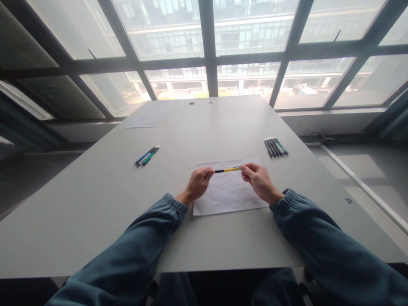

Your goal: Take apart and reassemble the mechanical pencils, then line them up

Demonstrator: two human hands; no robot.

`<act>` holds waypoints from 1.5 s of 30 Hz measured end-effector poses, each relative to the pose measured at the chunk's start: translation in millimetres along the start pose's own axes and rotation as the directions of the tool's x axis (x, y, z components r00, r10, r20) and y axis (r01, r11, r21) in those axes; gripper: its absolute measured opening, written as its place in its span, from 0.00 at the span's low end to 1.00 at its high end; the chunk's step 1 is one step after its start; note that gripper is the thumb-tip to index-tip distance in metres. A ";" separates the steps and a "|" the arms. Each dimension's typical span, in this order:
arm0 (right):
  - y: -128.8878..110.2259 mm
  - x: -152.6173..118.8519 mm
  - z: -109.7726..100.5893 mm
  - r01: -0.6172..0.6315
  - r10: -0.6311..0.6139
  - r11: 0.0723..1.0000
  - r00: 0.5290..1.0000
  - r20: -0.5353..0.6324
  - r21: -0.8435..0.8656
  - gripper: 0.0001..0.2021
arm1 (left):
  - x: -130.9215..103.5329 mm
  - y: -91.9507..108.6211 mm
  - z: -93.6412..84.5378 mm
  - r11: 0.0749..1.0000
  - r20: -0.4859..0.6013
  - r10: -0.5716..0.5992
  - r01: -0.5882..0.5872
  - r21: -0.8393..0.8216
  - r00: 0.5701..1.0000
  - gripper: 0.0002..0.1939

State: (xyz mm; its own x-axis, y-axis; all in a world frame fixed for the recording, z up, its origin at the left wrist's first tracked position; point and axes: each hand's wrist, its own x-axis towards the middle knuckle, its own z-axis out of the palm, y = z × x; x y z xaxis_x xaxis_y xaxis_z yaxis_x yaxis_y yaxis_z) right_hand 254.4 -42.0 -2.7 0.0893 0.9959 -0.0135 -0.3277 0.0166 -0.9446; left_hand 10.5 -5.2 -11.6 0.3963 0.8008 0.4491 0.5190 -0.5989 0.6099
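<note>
A yellow pen (230, 170) with a black grip section is held level between my two hands, above a white sheet of paper (229, 195). My left hand (199, 182) pinches its black end, and the tip there is hidden by the fingers. At the other end, near the clip, the fingers of my right hand (257, 176) are closed on the pen. Both wrists rest low over the sides of the sheet.
On the white table (105, 204), a blue pen (145, 155) and a green pen (151, 156) lie to the left. A row of several pens (276, 147), mostly dark, lies to the right. Another paper sheet (143, 117) is at the far left, before the windows.
</note>
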 end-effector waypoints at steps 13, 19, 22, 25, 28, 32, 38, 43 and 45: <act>-3.0 3.0 -4.0 0.073 -0.070 0.997 0.994 -0.081 0.026 0.13 | 4.2 0.5 -2.2 0.993 -0.142 -0.006 -0.010 -0.117 0.990 0.17; -3.2 3.1 -3.7 0.061 -0.059 0.998 0.994 -0.088 0.029 0.14 | 4.3 4.1 -1.0 0.995 -0.217 0.047 -0.065 -0.073 0.975 0.09; -1.8 2.4 -3.1 0.057 -0.055 0.998 0.996 -0.073 0.018 0.15 | 4.2 2.0 0.1 0.996 -0.232 0.048 -0.063 -0.056 0.971 0.08; -0.6 2.4 -3.5 0.054 -0.053 0.998 0.997 -0.059 0.021 0.14 | 4.0 0.3 1.0 0.997 -0.224 0.040 -0.052 -0.048 0.974 0.07; -1.0 1.9 -3.5 0.059 -0.057 0.998 0.997 -0.054 0.028 0.14 | 3.8 1.3 0.7 0.998 -0.198 0.040 -0.050 -0.045 0.979 0.08; -2.0 0.4 -2.4 0.052 -0.050 0.998 0.997 -0.054 0.033 0.14 | 3.8 4.3 -0.1 0.996 -0.184 0.046 -0.059 -0.066 0.982 0.09; -0.6 -0.1 -2.6 0.045 -0.043 0.998 0.998 -0.050 0.032 0.13 | 2.8 4.8 0.1 0.997 -0.149 0.014 -0.025 -0.071 0.989 0.15; -2.1 -0.8 -2.1 0.034 -0.032 0.999 0.998 -0.053 0.042 0.14 | 3.1 3.8 0.6 0.994 -0.149 -0.008 -0.008 -0.105 0.989 0.16; -2.4 -0.7 -2.4 0.039 -0.036 0.998 0.998 -0.052 0.059 0.14 | 3.7 2.6 1.5 0.992 -0.175 -0.010 -0.013 -0.127 0.984 0.13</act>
State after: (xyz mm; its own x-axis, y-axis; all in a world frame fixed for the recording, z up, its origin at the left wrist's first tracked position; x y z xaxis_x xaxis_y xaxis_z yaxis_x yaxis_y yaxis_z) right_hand 257.3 -43.0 -1.2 0.1495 0.9888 0.0034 -0.3786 0.0605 -0.9236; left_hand 14.4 -3.8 -9.3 0.2525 0.7956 0.5507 0.4130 -0.6033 0.6823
